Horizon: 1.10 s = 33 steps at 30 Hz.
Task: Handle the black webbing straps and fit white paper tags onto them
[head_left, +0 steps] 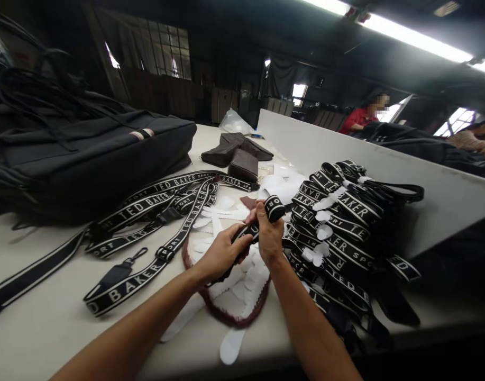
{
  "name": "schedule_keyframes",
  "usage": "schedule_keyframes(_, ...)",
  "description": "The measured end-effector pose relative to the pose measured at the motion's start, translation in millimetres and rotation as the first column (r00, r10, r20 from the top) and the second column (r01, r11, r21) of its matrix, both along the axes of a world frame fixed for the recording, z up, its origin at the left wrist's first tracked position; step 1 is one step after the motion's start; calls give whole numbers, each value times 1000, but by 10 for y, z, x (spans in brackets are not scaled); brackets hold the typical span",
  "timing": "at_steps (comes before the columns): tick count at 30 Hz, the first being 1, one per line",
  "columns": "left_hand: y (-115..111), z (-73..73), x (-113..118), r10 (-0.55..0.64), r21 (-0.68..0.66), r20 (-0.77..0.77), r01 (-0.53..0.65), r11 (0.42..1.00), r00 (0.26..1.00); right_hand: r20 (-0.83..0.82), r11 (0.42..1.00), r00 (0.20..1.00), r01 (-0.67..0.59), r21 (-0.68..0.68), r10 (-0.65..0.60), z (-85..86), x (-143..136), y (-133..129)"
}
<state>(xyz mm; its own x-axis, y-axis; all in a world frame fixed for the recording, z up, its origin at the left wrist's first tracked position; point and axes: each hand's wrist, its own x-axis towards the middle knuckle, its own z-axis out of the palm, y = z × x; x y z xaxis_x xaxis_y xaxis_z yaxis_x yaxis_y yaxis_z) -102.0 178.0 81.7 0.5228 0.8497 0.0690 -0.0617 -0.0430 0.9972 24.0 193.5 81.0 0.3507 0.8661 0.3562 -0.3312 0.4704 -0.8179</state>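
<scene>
Left hand: the left hand (pixel 222 254) is closed around the lower part of a folded strap (pixel 262 222), fingers curled over it from the left.
Right hand: the right hand (pixel 268 235) is clenched on the same folded strap, with the looped upper end seen sticking out above the knuckles.
Folded strap: black webbing with white lettering, held between both hands just above the worktop (pixel 44 323), over a heap of white paper pieces (pixel 242 280).
Fabric piece: a dark red fabric piece (pixel 230 315) with a zigzag edge is laid under the white paper pieces, right below the hands.
Strap pile: a stack of folded lettered straps (pixel 341 217), dotted with small white tabs, is set just right of the right hand.
Loose straps: longer lettered straps (pixel 155 211) with buckles and a clip are spread out to the left of the hands.
Black bag: a large black bag (pixel 87 159) is seen at the far left of the worktop.
Brown pieces: brown leather-like pieces (pixel 238 153) are placed further back.
Background: a person in a red top (pixel 357 119) is seated beyond a white board (pixel 385 164).
</scene>
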Motion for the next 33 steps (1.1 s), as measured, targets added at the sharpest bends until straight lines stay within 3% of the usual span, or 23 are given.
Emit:
schedule_keyframes(3,202,238,-297,211,92,123,-223,970,970,41,989,996,-76,-123,82,-48,167,141)
schedule_keyframes(5,385,365,-587,436,94,330,-489,867,837,276,972,961,63,-229,3,-153,250,287)
schedule_keyframes(7,568,416,-877,551,66,463,-646,760,694,549,933,835,230,-278,-42,-285,260,433)
schedule_keyframes(10,775,354,-1171,645,-76,516,-720,690,564,740,911,672,315,-265,-17,-433,164,565)
schedule_keyframes(13,863,251,-1238,686,-254,506,-669,698,523,833,903,553,365,-225,-16,-449,75,550)
schedule_keyframes(17,856,208,-1111,646,-296,500,-587,753,576,888,896,448,346,-279,103,-383,60,426)
schedule_keyframes(19,825,212,-1030,595,-237,503,-562,792,626,902,896,394,317,-313,176,-383,44,371)
schedule_keyframes(21,784,217,-968,546,-157,491,-547,822,679,902,902,389,295,-315,187,-407,13,335)
schedule_keyframes(24,719,226,-913,489,-68,418,-510,857,766,876,916,461,277,-291,139,-445,-10,321)
schedule_keyframes(27,661,247,-873,463,-23,370,-491,871,805,834,921,549,297,-251,51,-438,42,326)
schedule_keyframes(30,605,252,-808,435,-37,320,-447,894,842,756,908,652,351,-228,-63,-400,124,322)
schedule_keyframes(33,538,213,-697,321,-68,241,-314,947,916,642,899,757,357,-253,-120,-362,162,311)
